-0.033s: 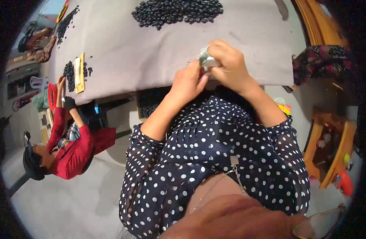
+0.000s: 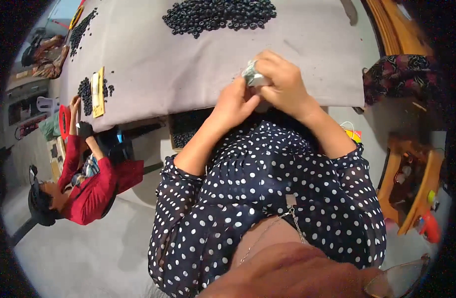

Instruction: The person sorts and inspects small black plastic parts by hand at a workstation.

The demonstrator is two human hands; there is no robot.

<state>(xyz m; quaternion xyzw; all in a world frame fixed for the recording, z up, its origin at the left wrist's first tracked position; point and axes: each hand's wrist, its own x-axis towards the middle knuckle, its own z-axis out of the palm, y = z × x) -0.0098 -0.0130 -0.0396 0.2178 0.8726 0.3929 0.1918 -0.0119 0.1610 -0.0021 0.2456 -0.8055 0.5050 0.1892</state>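
Crumpled pale cloth (image 2: pixel 254 76) is gripped in the right hand (image 2: pixel 283 82); the left hand (image 2: pixel 234 102) curls close by, but I can't tell if it holds anything

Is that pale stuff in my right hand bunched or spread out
Bunched: the pale stuff shows as a small crumpled wad, gripped by the right hand.

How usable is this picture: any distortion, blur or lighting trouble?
Head view: fisheye distortion bends the edges of the table, with black filling the corners; head view: the crumpled pale bundle looks soft, its details unclear; head view: the tabletop is well lit, with shadow beneath its near edge.
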